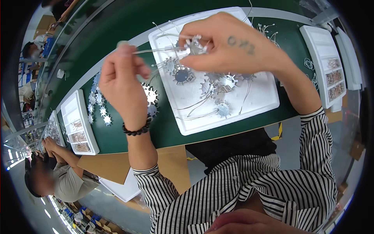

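My right hand (230,45) is over the white foam tray (183,126), fingers pinched on a small silvery metal disc with tabs round its edge (196,45). From it a thin pale cable (156,50) stretches left to my left hand (126,80), whose thumb and forefinger are closed on its end. The tip of the cable is hidden by those fingers. Below my hands, several similar tabbed discs (223,109) lie in the tray, some with cables trailing from them. Near my left wrist more bright discs (151,94) rest on the green table.
A compartmented white tray of small parts (80,123) stands at the left, another (325,66) at the far right. Loops of white cable (309,63) lie beside the right one. A chain of discs (102,110) spreads along the table (128,136). Another person (72,175) works at the lower left.
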A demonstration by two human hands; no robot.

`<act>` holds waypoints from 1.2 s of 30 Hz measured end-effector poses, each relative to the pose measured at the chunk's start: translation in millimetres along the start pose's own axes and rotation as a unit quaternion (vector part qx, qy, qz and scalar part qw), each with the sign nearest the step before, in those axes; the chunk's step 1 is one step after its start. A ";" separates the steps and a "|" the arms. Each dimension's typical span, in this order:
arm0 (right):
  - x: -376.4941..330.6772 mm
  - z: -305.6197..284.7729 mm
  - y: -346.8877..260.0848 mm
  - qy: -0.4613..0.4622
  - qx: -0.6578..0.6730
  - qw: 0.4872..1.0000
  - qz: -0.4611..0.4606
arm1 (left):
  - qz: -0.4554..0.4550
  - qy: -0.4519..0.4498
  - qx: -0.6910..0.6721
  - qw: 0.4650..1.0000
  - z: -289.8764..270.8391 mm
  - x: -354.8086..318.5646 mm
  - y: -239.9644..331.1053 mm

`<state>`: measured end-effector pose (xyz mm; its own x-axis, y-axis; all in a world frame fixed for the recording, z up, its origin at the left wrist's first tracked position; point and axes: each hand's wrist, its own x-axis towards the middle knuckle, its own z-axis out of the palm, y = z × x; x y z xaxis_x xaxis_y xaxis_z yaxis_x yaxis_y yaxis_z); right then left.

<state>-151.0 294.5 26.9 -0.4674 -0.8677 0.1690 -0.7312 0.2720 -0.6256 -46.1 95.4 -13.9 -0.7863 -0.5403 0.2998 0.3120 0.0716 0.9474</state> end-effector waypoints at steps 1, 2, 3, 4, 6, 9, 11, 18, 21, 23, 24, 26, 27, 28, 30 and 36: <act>0.0 -5.1 2.4 -0.001 -0.002 1.000 0.001 | 0.002 0.034 -0.027 0.999 -4.0 5.4 -1.4; 0.3 -9.9 5.0 -0.004 -0.017 1.000 0.002 | -0.005 0.009 0.015 1.000 -5.6 7.1 -3.7; 1.2 -11.7 8.6 -0.009 -0.029 1.000 0.001 | -0.007 0.012 0.017 1.000 -7.9 7.0 -2.9; 1.1 -15.6 15.4 -0.011 -0.028 1.000 0.000 | -0.049 -0.024 0.085 0.995 -8.8 7.9 0.2; 3.5 -24.4 25.5 -0.084 -0.019 0.995 0.046 | -0.109 -0.071 0.171 0.977 -14.6 10.8 3.3; 5.2 -32.3 6.7 -0.103 -0.039 0.986 0.126 | -0.020 0.013 0.194 0.981 -14.0 23.9 5.7; 9.9 -36.1 -16.5 -0.010 0.016 0.982 0.189 | -0.015 0.024 0.276 0.961 -40.3 33.2 11.2; 3.2 -21.7 2.2 -0.048 0.132 0.985 0.099 | -0.134 -0.290 0.530 0.786 -97.5 29.5 12.6; 5.9 -11.1 13.9 -0.047 0.190 0.981 0.015 | -0.134 -0.314 0.552 0.761 -83.4 22.0 13.8; 7.0 -13.1 7.1 -0.050 0.223 0.970 0.085 | -0.143 -0.309 0.555 0.759 -83.0 19.6 10.3; 7.2 -12.7 5.7 -0.055 0.227 0.969 0.080 | -0.123 -0.297 0.564 0.761 -82.4 16.8 9.5; 7.3 -12.0 2.1 -0.030 0.320 0.935 0.151 | -0.096 -0.279 0.582 0.758 -79.5 3.6 10.7; 8.5 -9.7 0.2 -0.034 0.324 0.934 0.145 | -0.099 -0.273 0.587 0.756 -75.8 -3.6 12.2; 10.0 -6.2 -0.4 0.002 0.387 0.911 0.139 | -0.099 -0.252 0.592 0.759 -72.5 -10.7 12.5; 13.6 -2.4 -0.9 0.049 0.485 0.867 0.104 | -0.087 -0.253 0.601 0.753 -75.8 -15.4 12.0; 14.3 -1.1 -1.8 0.078 0.466 0.874 0.116 | -0.095 -0.221 0.563 0.791 -92.4 -16.3 -7.8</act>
<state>-156.9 282.1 31.3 -0.6643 -0.7474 0.0110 0.0806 -0.0863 -0.9930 13.6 26.2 -36.5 -0.9489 -0.3036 -0.0860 -0.3117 0.8594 0.4054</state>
